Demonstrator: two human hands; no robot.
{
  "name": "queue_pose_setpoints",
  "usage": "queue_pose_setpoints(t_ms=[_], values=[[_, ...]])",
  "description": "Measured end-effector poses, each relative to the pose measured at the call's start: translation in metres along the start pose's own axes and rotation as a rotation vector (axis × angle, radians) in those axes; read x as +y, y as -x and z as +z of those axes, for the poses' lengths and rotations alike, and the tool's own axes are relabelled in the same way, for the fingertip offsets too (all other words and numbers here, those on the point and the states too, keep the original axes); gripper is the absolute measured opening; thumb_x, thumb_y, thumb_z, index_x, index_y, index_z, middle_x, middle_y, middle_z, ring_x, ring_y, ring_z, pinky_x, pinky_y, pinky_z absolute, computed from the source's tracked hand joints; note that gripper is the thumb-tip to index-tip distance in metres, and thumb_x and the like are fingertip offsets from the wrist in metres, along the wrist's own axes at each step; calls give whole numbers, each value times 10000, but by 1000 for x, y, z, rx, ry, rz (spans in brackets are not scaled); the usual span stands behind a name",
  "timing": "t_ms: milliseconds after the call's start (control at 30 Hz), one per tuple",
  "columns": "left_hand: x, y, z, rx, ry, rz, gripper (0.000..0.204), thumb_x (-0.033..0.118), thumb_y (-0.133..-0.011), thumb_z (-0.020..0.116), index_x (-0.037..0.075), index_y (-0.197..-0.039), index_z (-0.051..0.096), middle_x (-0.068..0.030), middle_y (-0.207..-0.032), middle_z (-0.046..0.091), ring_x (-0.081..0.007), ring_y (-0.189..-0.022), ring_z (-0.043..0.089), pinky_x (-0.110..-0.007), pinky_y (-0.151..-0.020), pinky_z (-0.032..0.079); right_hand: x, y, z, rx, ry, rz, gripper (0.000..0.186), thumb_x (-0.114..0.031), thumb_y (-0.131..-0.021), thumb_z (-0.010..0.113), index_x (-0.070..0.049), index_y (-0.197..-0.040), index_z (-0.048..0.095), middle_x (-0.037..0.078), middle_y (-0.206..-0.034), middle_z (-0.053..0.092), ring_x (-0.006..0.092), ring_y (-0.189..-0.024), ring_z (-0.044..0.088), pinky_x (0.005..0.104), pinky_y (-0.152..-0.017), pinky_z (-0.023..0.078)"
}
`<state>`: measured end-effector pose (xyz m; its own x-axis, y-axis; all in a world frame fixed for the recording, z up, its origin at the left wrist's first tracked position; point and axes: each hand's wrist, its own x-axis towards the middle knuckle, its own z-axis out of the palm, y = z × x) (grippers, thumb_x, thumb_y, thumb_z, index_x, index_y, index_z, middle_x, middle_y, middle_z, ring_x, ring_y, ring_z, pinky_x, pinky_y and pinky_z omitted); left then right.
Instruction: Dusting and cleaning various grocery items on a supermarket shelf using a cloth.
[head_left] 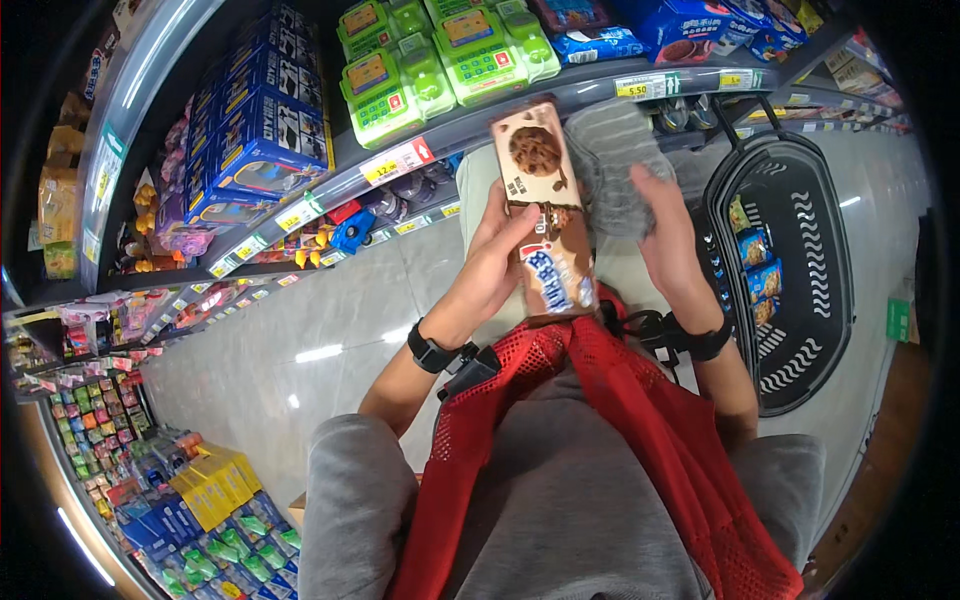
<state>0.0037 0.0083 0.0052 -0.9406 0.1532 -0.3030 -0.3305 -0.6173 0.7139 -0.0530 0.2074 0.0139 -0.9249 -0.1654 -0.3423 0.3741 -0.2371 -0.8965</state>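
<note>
A tall brown-and-cream cookie box (548, 235), printed with a chocolate chip cookie, is held upright before my body. My left hand (492, 262) grips its left side, thumb across the front. To the right of the box, my right hand (668, 228) is closed on a grey, striped, soft-looking cloth (615, 165). Motion blurs the cloth, and most of the right fingers are hidden by it. The cloth's left edge is close to the box; whether they touch I cannot tell.
On my right a black shopping basket (800, 260) stands on the grey tiled floor (290, 365), with several blue snack packs (760, 265) inside. Ahead, a shelf edge (370, 172) carries green-and-white packs (480, 55) and blue boxes (275, 130). More stocked shelves are at lower left.
</note>
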Motion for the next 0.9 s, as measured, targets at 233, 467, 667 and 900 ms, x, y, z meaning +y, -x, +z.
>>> queue_pose_setpoints(t_ms=[233,467,667,900], values=[[-14,-30,-38,-353,469,-39,564,421,-1065,399,110,-1525,296,-109,-1447,480,-250,-1275,529,-421,-1040,488,-11,64,45,-819,741,-749,600,-174,-860,617,-41,-1434,501,165,-1557,386,337,-1486,293,510,-1216,220],[-27,9,-57,-348,433,-272,516,523,-1058,322,127,-1195,622,-134,-1089,673,-201,-999,657,-303,-608,552,-20,-17,33,-424,1048,-1124,560,-231,-846,619,-4,-1353,561,119,-1418,562,282,-1415,422,562,-1212,198],[-4,12,15,567,261,-354,533,563,-1024,411,125,-1269,593,-22,-798,603,-146,-553,541,-240,-518,442,4,22,49,-536,961,-1365,528,-272,-762,657,33,-1192,667,177,-1338,602,326,-1310,535,514,-1149,382],[11,24,26,589,244,-413,601,579,-1017,423,70,-1307,559,-57,-895,646,-117,-705,600,-266,-584,478,-13,-11,41,-837,858,-1543,506,-341,-820,647,-55,-1236,684,105,-1324,641,262,-1217,616,423,-1092,469]])
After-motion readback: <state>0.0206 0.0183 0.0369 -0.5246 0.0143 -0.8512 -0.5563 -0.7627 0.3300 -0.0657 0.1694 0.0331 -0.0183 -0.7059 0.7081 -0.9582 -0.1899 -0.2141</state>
